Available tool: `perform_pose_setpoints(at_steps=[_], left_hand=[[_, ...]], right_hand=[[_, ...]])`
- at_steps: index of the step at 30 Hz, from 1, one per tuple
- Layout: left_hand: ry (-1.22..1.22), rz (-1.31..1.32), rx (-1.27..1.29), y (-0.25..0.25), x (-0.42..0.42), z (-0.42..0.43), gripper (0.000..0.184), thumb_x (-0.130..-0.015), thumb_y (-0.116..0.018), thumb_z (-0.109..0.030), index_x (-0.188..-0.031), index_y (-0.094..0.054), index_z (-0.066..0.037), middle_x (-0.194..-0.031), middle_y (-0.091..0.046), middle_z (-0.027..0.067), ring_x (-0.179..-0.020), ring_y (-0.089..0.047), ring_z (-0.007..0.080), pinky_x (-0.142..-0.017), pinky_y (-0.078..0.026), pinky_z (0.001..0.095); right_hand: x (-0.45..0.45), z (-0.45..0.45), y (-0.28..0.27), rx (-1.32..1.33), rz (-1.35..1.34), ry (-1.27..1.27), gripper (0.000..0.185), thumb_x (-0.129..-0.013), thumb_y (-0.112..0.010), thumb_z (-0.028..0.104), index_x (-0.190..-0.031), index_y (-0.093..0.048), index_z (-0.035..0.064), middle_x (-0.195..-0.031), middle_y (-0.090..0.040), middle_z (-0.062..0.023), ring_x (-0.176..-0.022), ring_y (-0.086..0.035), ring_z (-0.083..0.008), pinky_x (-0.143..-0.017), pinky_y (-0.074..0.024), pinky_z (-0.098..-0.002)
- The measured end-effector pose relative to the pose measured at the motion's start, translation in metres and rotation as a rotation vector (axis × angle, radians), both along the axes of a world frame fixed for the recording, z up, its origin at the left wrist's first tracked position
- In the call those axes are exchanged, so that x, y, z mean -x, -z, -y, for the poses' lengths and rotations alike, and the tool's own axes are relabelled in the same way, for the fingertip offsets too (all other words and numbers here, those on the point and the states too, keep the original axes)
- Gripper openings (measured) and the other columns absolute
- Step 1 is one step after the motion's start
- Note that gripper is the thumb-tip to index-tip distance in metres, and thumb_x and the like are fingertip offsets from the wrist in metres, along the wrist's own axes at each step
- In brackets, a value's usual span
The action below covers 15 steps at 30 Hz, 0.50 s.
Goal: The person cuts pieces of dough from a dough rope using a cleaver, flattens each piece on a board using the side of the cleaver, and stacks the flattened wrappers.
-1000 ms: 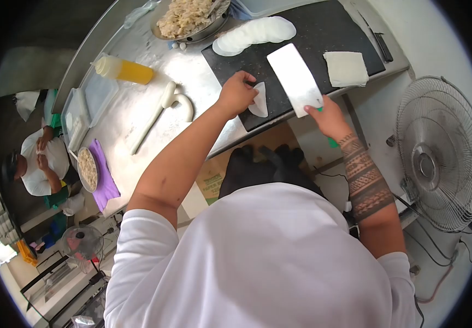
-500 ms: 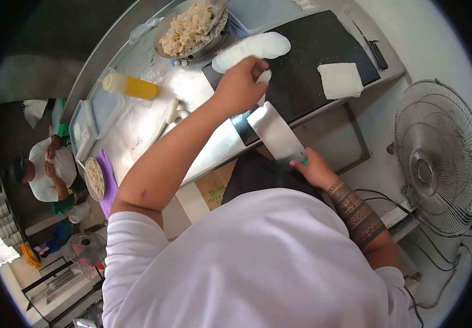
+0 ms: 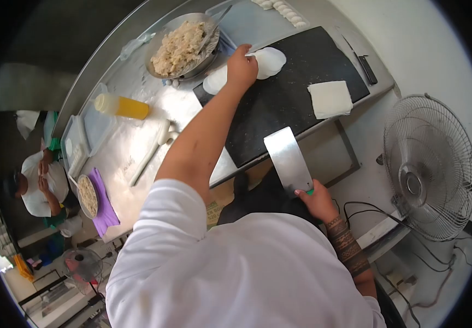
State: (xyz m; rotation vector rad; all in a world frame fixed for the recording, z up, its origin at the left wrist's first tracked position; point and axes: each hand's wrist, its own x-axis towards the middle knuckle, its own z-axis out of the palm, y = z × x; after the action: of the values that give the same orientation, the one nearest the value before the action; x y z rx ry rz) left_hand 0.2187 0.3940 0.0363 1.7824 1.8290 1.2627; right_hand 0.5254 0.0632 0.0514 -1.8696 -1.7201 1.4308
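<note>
My left hand (image 3: 242,68) reaches over the black board, fingers curled at a row of overlapping round white dough wrappers (image 3: 270,61). A wrapper's edge appears pinched at the fingertips, though the hand covers part of it. In my right hand (image 3: 319,201) is a broad-bladed cleaver (image 3: 289,160) with a bit of green at its handle. Its blade points up toward the front edge of the black board (image 3: 296,101). A folded white cloth (image 3: 330,99) lies on the board's right part.
Behind the wrappers stands a metal bowl of filling (image 3: 181,48). An oil bottle (image 3: 121,106), dough rolls (image 3: 151,156) and a purple cloth (image 3: 103,202) lie to the left. A knife (image 3: 366,68) rests far right, near a fan (image 3: 430,167). A co-worker (image 3: 42,183) stands at left.
My left hand has moved away from the cleaver with a wrapper, up to the row on the board. The cleaver has been drawn slightly down, away from the board. The view has shifted a little.
</note>
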Motion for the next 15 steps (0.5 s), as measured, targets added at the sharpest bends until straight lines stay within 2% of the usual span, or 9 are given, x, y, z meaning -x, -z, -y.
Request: perform_pose_setpoints(at_steps=[1,3,5,7,9,11,12,13,15], left_hand=[[-0.017,0.042,-0.048,-0.006,0.004,0.029,0.033,-0.095,-0.068,-0.014,-0.126,-0.070,-0.003,-0.116,-0.077,0.0208,-0.101,-0.078,0.0327,-0.089,-0.060,0.0407],[-0.042,0.052,-0.032,-0.015,0.025,0.093,0.032,-0.094,-0.070,-0.014,-0.125,-0.070,-0.002,-0.110,-0.077,0.0173,-0.093,-0.077,0.0329,-0.085,-0.060,0.0420],[-0.108,0.096,0.134,-0.012,0.052,0.165,0.031,-0.091,-0.074,-0.010,-0.121,-0.069,-0.001,-0.113,-0.072,0.0195,-0.101,-0.071,0.0381,-0.092,-0.056,0.0462],[-0.209,-0.179,-0.033,0.025,0.095,0.233,0.039,-0.088,-0.080,-0.014,-0.123,-0.067,-0.002,-0.115,-0.069,0.0178,-0.110,-0.065,0.0379,-0.100,-0.051,0.0482],[-0.454,-0.222,0.050,0.027,0.120,0.293,0.048,-0.084,-0.085,-0.018,-0.126,-0.065,-0.003,-0.118,-0.068,0.0179,-0.115,-0.062,0.0396,-0.104,-0.047,0.0493],[-0.617,-0.208,0.112,0.035,0.140,0.323,0.057,-0.081,-0.089,-0.021,-0.128,-0.063,-0.003,-0.119,-0.067,0.0178,-0.116,-0.060,0.0406,-0.105,-0.045,0.0500],[-0.659,-0.173,0.131,0.044,0.145,0.327,0.061,-0.079,-0.090,-0.022,-0.129,-0.062,-0.003,-0.119,-0.067,0.0178,-0.115,-0.060,0.0406,-0.105,-0.046,0.0502],[-0.697,-0.136,0.148,0.044,0.148,0.327,0.064,-0.077,-0.092,-0.023,-0.131,-0.061,-0.003,-0.118,-0.067,0.0177,-0.114,-0.060,0.0407,-0.104,-0.046,0.0504],[-0.564,-0.127,0.170,0.053,0.158,0.324,0.049,-0.079,-0.091,-0.022,-0.117,-0.065,-0.003,-0.114,-0.068,0.0160,-0.109,-0.062,0.0384,-0.098,-0.050,0.0488]], right_hand=[[0.000,0.002,0.007,-0.008,-0.012,-0.006,0.048,-0.095,-0.081,0.033,-0.123,-0.066,-0.0032,-0.111,-0.076,-0.0250,-0.106,-0.073,-0.0417,-0.093,-0.0562,-0.0468],[0.004,-0.002,0.009,-0.010,-0.027,-0.020,0.047,-0.095,-0.081,0.031,-0.123,-0.066,-0.0028,-0.110,-0.076,-0.0243,-0.105,-0.073,-0.0407,-0.093,-0.0561,-0.0464],[0.013,-0.012,0.005,0.013,-0.028,-0.045,0.044,-0.095,-0.081,0.028,-0.122,-0.065,-0.0026,-0.109,-0.076,-0.0226,-0.103,-0.074,-0.0382,-0.092,-0.0563,-0.0455],[0.022,-0.020,0.007,0.049,-0.131,-0.035,0.039,-0.096,-0.080,0.024,-0.121,-0.065,-0.0017,-0.101,-0.075,-0.0176,-0.089,-0.073,-0.0298,-0.081,-0.0575,-0.0416],[0.043,-0.029,0.002,0.118,-0.201,-0.041,0.034,-0.097,-0.078,0.020,-0.120,-0.064,-0.0007,-0.094,-0.073,-0.0123,-0.076,-0.070,-0.0214,-0.069,-0.0562,-0.0374],[0.067,-0.042,-0.016,0.211,-0.230,-0.050,0.031,-0.097,-0.077,0.017,-0.120,-0.063,0.0005,-0.086,-0.070,-0.0067,-0.062,-0.063,-0.0130,-0.057,-0.0524,-0.0327],[0.078,-0.045,-0.016,0.156,-0.246,-0.093,0.030,-0.098,-0.076,0.015,-0.120,-0.063,0.0017,-0.079,-0.066,-0.0030,-0.053,-0.056,-0.0084,-0.048,-0.0455,-0.0292],[0.091,-0.049,-0.017,0.135,-0.242,-0.140,0.030,-0.098,-0.076,0.016,-0.121,-0.062,0.0012,-0.080,-0.067,-0.0035,-0.054,-0.057,-0.0089,-0.048,-0.0461,-0.0296],[0.117,-0.058,-0.022,0.097,-0.231,-0.225,0.031,-0.098,-0.076,0.017,-0.121,-0.062,0.0002,-0.081,-0.068,-0.0047,-0.054,-0.058,-0.0097,-0.049,-0.0474,-0.0303]])
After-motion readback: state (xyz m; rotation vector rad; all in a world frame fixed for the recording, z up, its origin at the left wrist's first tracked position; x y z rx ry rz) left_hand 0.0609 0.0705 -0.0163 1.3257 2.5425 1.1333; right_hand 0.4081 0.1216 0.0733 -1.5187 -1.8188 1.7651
